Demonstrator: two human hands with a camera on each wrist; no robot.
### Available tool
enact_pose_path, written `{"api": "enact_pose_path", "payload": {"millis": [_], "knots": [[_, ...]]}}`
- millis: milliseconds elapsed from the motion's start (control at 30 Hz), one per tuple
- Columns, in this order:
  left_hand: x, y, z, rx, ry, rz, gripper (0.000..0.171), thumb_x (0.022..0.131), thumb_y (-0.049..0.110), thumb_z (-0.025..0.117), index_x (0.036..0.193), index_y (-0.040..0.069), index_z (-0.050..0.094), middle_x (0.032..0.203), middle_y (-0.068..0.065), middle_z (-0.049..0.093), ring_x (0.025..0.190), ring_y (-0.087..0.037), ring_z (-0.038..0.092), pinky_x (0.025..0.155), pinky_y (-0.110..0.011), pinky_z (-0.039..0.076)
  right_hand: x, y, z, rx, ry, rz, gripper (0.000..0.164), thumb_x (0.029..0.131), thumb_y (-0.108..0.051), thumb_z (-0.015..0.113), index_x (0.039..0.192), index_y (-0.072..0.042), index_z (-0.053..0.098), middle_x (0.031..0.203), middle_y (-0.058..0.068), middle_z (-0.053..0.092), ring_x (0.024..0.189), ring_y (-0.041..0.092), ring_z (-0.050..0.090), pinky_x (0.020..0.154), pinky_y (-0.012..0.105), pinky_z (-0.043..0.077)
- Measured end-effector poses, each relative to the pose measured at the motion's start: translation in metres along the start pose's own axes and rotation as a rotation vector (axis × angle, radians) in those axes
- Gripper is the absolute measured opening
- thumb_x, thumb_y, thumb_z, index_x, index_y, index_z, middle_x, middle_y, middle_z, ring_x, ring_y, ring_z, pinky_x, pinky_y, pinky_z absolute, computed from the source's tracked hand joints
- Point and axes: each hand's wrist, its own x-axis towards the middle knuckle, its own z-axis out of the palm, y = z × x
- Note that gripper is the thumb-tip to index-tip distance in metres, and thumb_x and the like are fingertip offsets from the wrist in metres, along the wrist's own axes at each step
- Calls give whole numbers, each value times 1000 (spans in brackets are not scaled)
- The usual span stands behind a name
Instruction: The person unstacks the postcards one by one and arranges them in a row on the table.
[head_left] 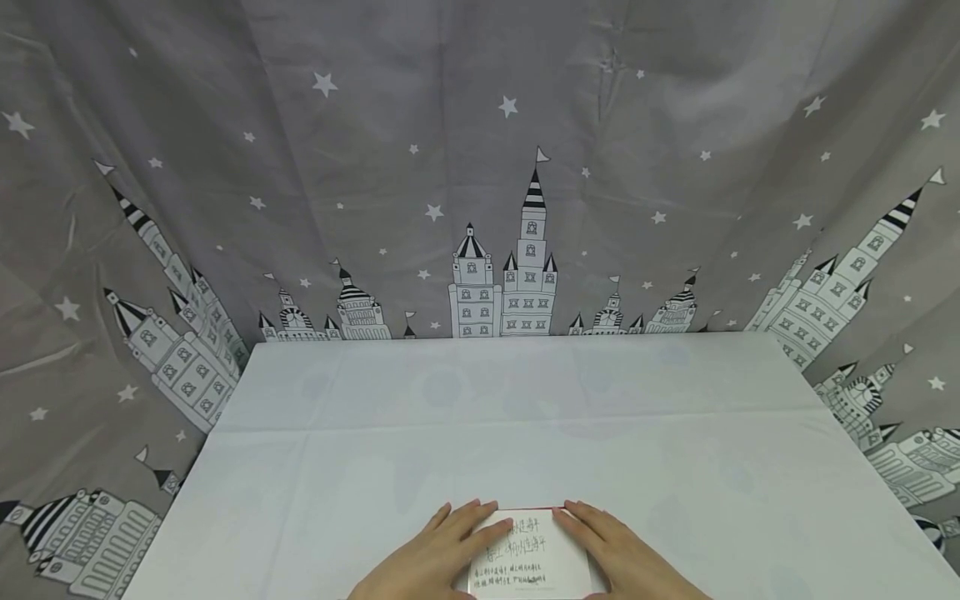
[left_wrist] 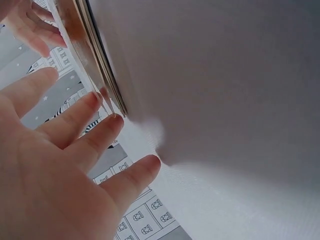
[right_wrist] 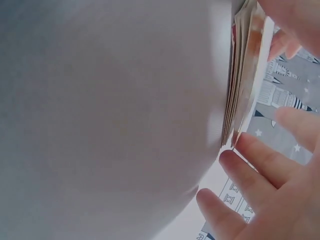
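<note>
A stack of paper cards [head_left: 528, 554] lies on the white table close to its near edge. Handwritten lines cover the pale top card, and a thin red strip shows along its far edge. From the left, my left hand [head_left: 438, 554] touches the stack, its index fingertip over the top card. On the other side my right hand [head_left: 626, 550] mirrors it, fingers extended along the right edge. Both wrist views show the layered side of the stack [left_wrist: 102, 60] [right_wrist: 240, 80], with fingertips [left_wrist: 116, 120] [right_wrist: 241, 140] right at its corner.
The white tabletop [head_left: 517, 425] stretches away behind the stack, with a crease running across it. A grey curtain [head_left: 375, 167] printed with stars and castles hangs behind the table and along both sides.
</note>
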Motion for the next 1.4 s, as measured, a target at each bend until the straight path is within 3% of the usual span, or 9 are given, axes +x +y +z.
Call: {"api": "enact_pose_path", "payload": {"millis": [167, 433, 600, 833, 1100, 1400], "knots": [[-1, 1, -1, -19, -6, -9, 92, 76, 79, 49, 151, 31, 27, 153, -1, 29, 140, -25, 28, 109, -55, 25, 1, 1, -2, 19, 5, -46, 97, 76, -73, 57, 147, -10, 37, 143, 10, 43, 123, 23, 48, 87, 38, 51], [-2, 1, -6, -13, 8, -31, 88, 77, 79, 47, 151, 36, 27, 154, 2, 27, 139, -24, 28, 108, -56, 28, 3, 0, -6, 38, -40, -10, 92, 79, -70, 56, 147, -11, 37, 145, 12, 40, 123, 25, 48, 86, 41, 52], [-5, -3, -10, -4, 52, 2, 81, 82, 57, 62, 151, 32, 28, 154, 1, 28, 140, -24, 27, 109, -54, 26, 8, 0, -7, 21, -24, -32, 90, 80, -67, 58, 146, -8, 39, 145, 13, 39, 125, 26, 46, 88, 43, 51], [-6, -9, -16, 2, 86, -2, 86, 74, 36, 74, 149, 24, 35, 153, 0, 31, 139, -26, 29, 108, -55, 27, 17, -2, -13, 30, -23, -24, 89, 78, -62, 64, 145, -8, 41, 147, 9, 37, 128, 26, 42, 92, 45, 49], [-5, -24, -28, 50, 167, 29, 88, 67, 30, 82, 143, 8, 44, 149, -5, 36, 136, -29, 33, 105, -59, 29, 44, 0, -17, -6, 22, -110, 91, 74, -56, 72, 140, -1, 45, 143, 12, 42, 124, 27, 47, 92, 44, 48], [-8, -42, -43, 44, 177, -45, 89, 66, 27, 81, 143, 5, 43, 149, -5, 36, 138, -29, 30, 109, -56, 25, 77, -1, -20, 60, -73, -77, 88, 76, -43, 78, 145, -4, 40, 147, 11, 36, 129, 29, 42, 99, 46, 43]]}}
